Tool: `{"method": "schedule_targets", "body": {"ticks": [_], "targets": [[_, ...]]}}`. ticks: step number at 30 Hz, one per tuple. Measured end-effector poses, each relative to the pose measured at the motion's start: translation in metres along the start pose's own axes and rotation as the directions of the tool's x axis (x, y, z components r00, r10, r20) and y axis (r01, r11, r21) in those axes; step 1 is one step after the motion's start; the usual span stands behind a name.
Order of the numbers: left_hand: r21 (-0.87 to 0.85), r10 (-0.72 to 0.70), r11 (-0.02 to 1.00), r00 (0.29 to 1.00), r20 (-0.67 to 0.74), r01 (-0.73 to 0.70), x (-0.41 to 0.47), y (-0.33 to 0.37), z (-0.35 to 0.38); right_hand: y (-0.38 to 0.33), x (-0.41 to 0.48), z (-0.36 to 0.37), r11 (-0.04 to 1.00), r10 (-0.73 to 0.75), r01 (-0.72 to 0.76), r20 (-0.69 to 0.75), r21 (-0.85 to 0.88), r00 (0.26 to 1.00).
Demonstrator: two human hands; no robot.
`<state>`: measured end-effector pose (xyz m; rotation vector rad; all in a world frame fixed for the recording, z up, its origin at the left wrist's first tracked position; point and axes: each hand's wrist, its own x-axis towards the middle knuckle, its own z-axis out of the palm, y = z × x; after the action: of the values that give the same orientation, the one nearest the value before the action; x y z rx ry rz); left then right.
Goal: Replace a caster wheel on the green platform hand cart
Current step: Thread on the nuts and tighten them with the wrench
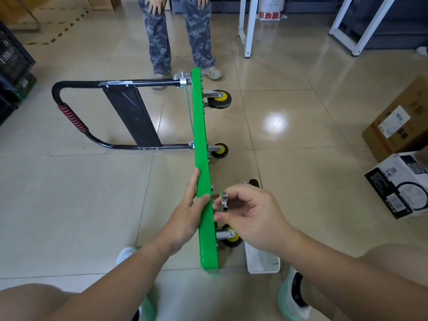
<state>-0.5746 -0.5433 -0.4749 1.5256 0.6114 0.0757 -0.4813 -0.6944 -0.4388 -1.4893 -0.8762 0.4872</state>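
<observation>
Bare knees and two pale green shoes point(293, 297) frame the bottom of the view, with both forearms reaching forward over a glossy beige tile floor point(76, 205). Leftmost stands a dark crate point(12, 63), and open tile lies between it and the cart's black folding handle point(92, 117), whose red-wrapped grip points left, well apart from the fingers.

The left hand point(185, 216) clamps the green platform hand cart point(202, 158), tipped on its side edge, thumb over the top rim and fingers pressed to the deck face. Just right of that rim, the right hand point(252, 216) pinches a small metal caster bracket point(223, 202) between thumb and fingertips, close against the underside; whether it touches cannot be told.

Beyond the fingers, two yellow-hubbed casters point(220, 99) jut right from the underside, and a third point(230, 236) sits just below the right hand. A white plastic basket point(262, 262) rests under that wrist. A second person in camouflage trousers point(176, 35) stands past the cart's far end. Cardboard boxes point(398, 117) line the right edge beyond clear floor.
</observation>
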Motion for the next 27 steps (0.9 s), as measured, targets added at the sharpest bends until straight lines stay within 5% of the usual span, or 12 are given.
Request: {"method": "schedule_targets", "body": {"ticks": [18, 27], "targets": [[0.028, -0.039, 0.999, 0.999, -0.022, 0.040, -0.016, 0.006, 0.004, 0.005, -0.038, -0.002, 0.904, -0.315, 0.309, 0.028, -0.295, 0.949], [0.033, -0.036, 0.999, 0.998, -0.044, 0.037, -0.013, 0.005, 0.007, -0.005, 0.018, -0.003, 0.999, 0.019, -0.018, 0.008, -0.030, 1.000]]}}
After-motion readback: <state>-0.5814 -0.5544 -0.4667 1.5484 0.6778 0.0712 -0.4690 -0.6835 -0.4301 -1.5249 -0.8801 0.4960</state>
